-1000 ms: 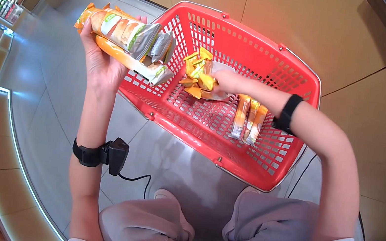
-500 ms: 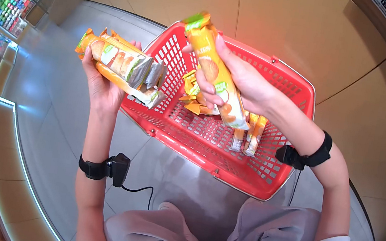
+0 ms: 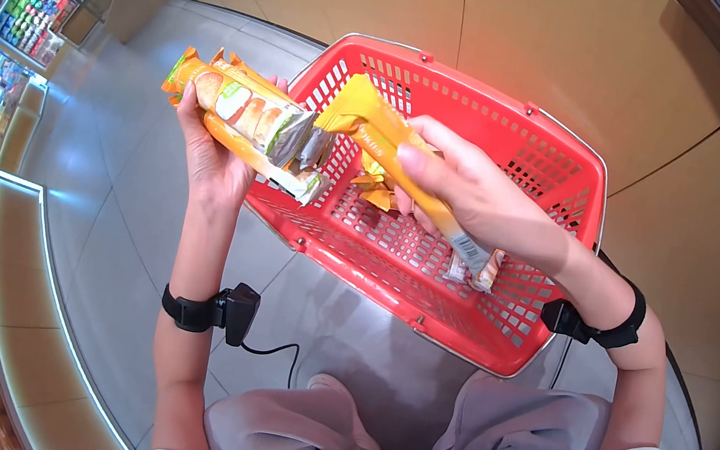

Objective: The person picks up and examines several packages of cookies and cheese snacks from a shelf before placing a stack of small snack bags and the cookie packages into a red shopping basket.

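My left hand (image 3: 219, 157) is wrapped round several orange-and-white snack packets (image 3: 241, 114), stacked together with silver crimped ends toward the right. They are held up at the basket's left rim. In my right hand (image 3: 459, 184) is one yellow-orange snack packet (image 3: 382, 138), tilted, its barcode end pointing down and its top end close to the left-hand stack. Beneath is a red shopping basket (image 3: 377, 297) with perforated walls. Inside it lie some orange packets (image 3: 378, 195) at the left and more packets (image 3: 485, 272) at the right, partly hidden by my right hand.
The basket stands on a grey tiled floor (image 3: 115, 179) against a tan panel wall (image 3: 555, 40). Lit store shelves (image 3: 29, 8) line the left side. My bent knees (image 3: 273, 436) are just below the basket. A black band with a cable (image 3: 198, 311) is on my left forearm.
My right hand has lowered and turned its packet, so the barcode side now shows and its top end sits beside the left-hand stack. The view has shifted slightly.
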Tool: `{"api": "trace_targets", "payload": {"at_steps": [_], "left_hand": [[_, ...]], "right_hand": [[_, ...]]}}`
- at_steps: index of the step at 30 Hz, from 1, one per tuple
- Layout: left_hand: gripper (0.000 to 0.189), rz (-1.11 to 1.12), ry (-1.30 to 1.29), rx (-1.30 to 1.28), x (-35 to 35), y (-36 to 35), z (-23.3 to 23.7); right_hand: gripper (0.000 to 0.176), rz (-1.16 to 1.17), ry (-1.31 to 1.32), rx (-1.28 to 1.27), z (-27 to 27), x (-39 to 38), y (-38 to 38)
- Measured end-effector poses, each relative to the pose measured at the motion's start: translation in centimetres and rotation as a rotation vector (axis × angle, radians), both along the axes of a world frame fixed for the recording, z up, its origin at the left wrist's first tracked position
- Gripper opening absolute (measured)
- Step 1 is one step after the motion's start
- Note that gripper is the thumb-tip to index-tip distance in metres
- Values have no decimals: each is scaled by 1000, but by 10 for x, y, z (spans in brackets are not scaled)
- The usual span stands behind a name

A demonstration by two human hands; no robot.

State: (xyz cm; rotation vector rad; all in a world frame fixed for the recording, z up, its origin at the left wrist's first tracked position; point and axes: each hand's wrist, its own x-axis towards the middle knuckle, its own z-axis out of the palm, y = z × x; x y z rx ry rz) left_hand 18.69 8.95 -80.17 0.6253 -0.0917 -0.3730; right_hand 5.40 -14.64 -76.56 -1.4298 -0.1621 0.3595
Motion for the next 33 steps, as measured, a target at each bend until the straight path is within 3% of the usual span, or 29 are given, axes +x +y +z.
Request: {"api": "trace_targets", "payload": {"at_steps": [2,5,8,12,24,29,33], "left_hand": [[74,-4,1,-1,2,1,-1],[73,18,-23,33,0,3,0],[74,40,-50,71,-2,2,4],[75,36,-34,58,0,2,2],[78,-15,34,-21,3,6,0],[76,14,-20,50,1,3,2],[74,20,-19,51,2,3,2]], "right_hand": [[37,-33,14,43,-1,2,0],[40,-54,-175,84,-16,2,5],[41,-55,-310,-26,-10,0,4],[44,-39,-335,-169,-2,-1,-1],[42,-24,-376,-172,0,-3,0],[41,-17,-268,-244,16,-8,0],[39,-28,-229,-118,3,-5,3]]}}
